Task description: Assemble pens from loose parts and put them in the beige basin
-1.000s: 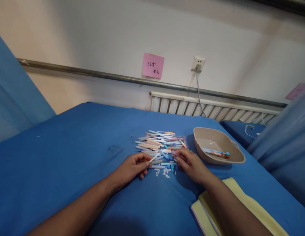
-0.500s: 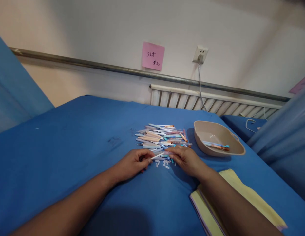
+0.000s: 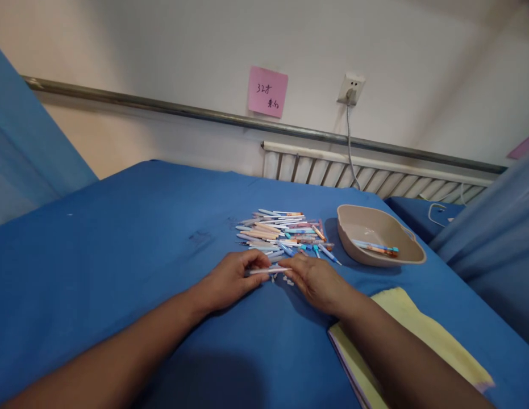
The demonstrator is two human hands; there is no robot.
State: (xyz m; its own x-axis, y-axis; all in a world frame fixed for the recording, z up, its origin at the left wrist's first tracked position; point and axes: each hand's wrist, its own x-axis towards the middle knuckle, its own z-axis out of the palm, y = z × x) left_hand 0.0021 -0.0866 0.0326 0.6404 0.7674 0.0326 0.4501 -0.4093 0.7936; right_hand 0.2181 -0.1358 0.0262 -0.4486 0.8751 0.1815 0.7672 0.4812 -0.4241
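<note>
One thin white plastic rod [image 3: 268,271], seemingly a pen's inner tube, is held level just above the blue cloth-covered surface [image 3: 132,250] between both hands. The left hand [image 3: 230,278] closes its grip on one end with thumb and fingertips, and the right hand [image 3: 315,279] pinches the other end. The rod looks very light, narrow and slightly bendy, and smooth enough to slip or roll, so a gentle hold at the ends seems soundest. Small white plastic caps [image 3: 288,280] lie beneath it. Beyond sits a loose heap of pastel pens [image 3: 281,233], and to its right an oval beige plastic tray [image 3: 366,230] holds a few pens [image 3: 375,247]. A yellow cloth [image 3: 421,335] lies under the right forearm.
</note>
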